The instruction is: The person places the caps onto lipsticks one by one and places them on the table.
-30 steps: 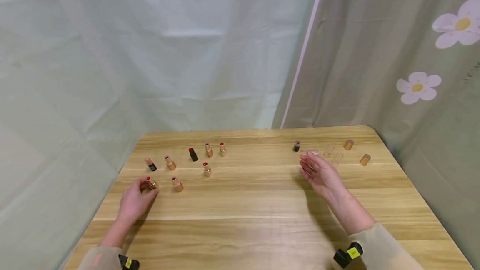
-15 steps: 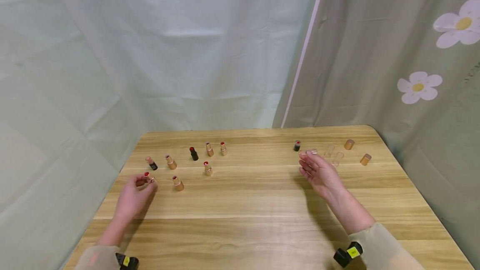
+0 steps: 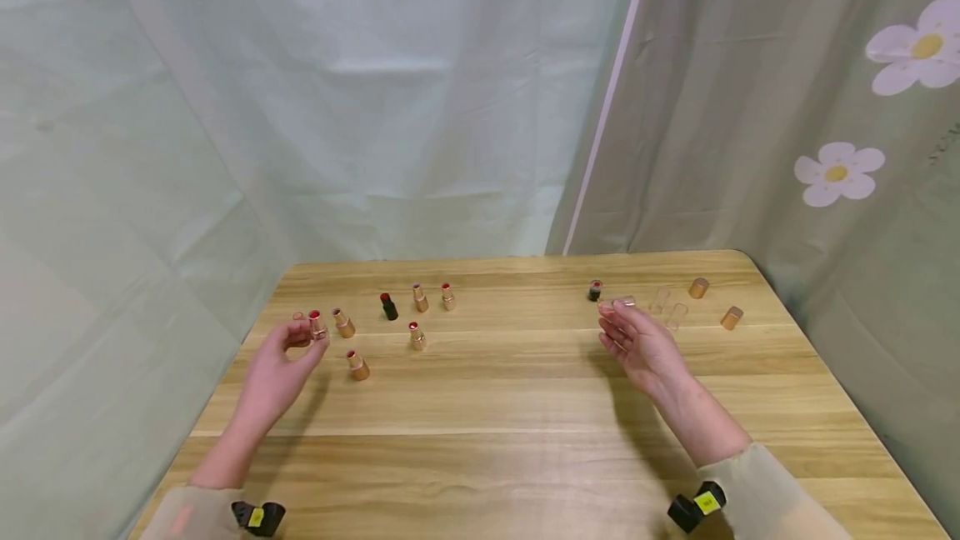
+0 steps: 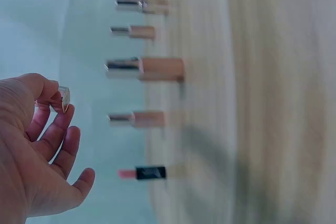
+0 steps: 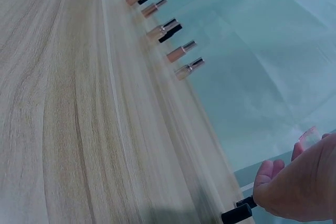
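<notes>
My left hand (image 3: 273,369) pinches a gold lipstick (image 3: 318,326), red tip upward, above the table's left side. Its base shows between thumb and fingers in the left wrist view. Behind that hand a black lipstick with a pink tip (image 4: 150,172) stands partly hidden in the head view. Close by are an uncapped gold lipstick (image 3: 344,324) and another gold one (image 3: 359,367). At the right, my right hand (image 3: 645,352) holds a clear cap (image 3: 617,305) between thumb and fingertips. Just beyond it stands a black lipstick with a red top (image 3: 596,292).
Farther along stand a black lipstick (image 3: 389,307) and several gold ones, including one at the front (image 3: 417,337). Right of my right hand are two clear caps, the nearer one (image 3: 677,317) faint, and two gold caps (image 3: 698,288). A curtain (image 3: 420,107) hangs behind the wooden table (image 3: 480,457).
My left hand has lifted the gold lipstick from the table and carried it up and slightly right. My right hand with the clear cap has stayed nearly still.
</notes>
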`<state>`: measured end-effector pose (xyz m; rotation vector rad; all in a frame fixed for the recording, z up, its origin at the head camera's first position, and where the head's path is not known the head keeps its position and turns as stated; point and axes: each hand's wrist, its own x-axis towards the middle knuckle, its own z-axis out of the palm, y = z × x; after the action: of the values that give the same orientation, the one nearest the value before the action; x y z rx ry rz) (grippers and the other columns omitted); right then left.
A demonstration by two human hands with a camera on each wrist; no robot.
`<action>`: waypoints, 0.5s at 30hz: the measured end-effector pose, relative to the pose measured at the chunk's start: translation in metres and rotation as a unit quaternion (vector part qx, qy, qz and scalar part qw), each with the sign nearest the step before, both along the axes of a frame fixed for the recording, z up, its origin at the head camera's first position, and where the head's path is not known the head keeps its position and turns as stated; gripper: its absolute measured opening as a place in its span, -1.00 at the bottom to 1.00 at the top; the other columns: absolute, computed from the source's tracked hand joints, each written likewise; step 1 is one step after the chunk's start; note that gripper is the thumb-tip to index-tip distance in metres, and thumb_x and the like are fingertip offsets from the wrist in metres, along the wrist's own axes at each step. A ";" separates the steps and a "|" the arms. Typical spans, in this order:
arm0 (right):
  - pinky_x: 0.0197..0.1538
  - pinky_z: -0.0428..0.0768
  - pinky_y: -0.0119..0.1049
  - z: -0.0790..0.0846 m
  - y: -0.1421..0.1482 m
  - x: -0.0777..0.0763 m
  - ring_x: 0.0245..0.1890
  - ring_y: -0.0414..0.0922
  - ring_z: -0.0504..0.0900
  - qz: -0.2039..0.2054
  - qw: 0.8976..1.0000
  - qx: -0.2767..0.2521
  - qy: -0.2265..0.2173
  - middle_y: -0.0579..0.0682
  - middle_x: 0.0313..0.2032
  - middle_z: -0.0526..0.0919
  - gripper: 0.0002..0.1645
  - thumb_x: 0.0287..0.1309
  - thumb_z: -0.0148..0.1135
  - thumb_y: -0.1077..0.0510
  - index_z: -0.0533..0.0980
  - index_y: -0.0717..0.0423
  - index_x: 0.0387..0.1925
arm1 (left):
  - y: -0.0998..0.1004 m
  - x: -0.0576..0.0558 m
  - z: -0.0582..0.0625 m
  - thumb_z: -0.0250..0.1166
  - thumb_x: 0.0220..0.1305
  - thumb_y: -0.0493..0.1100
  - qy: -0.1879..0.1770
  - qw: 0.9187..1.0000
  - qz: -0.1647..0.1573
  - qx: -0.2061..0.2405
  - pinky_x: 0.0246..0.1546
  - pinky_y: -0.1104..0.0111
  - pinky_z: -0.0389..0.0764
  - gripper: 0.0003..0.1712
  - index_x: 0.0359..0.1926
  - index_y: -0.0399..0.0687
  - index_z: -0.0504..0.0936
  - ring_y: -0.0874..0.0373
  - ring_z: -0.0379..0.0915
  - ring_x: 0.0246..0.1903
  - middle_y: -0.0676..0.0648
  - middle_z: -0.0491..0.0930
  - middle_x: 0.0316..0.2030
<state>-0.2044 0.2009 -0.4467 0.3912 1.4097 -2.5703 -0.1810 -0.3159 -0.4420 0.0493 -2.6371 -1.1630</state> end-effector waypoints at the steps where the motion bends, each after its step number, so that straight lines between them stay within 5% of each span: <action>1: 0.30 0.42 -0.22 0.000 0.000 0.000 -0.03 -0.17 0.59 -0.001 1.000 0.000 0.001 -0.15 -0.25 0.73 -0.76 0.50 0.18 0.04 0.67 -0.08 -0.32 | 0.004 0.000 0.003 0.31 0.44 0.01 0.002 1.000 -0.003 -0.001 0.11 -0.02 0.41 -0.49 0.15 -0.33 0.50 -0.13 0.46 0.11 -0.31 0.57 0.07; 10: 0.26 0.44 -0.24 0.000 0.000 -0.001 0.00 -0.15 0.58 0.000 1.000 0.002 0.007 -0.14 -0.25 0.73 -0.78 0.50 0.18 0.05 0.67 -0.08 -0.30 | 0.037 -0.003 0.018 0.31 0.43 0.07 0.003 0.999 -0.050 0.008 0.09 0.01 0.37 -0.48 0.18 -0.23 0.51 -0.11 0.43 0.12 -0.22 0.56 0.06; 15: 0.26 0.45 -0.24 0.001 0.000 0.000 0.00 -0.15 0.59 -0.002 1.000 0.003 0.004 -0.15 -0.25 0.74 -0.77 0.49 0.19 0.05 0.68 -0.08 -0.32 | 0.055 -0.009 0.020 0.35 0.42 -0.07 0.040 0.995 -0.083 -0.031 0.03 0.05 0.43 -0.60 0.14 -0.20 0.59 -0.07 0.49 0.00 -0.17 0.62 -0.04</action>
<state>-0.2048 0.2011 -0.4457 0.3857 1.4210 -2.5728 -0.1902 -0.2605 -0.4223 -0.2281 -2.6449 -1.1064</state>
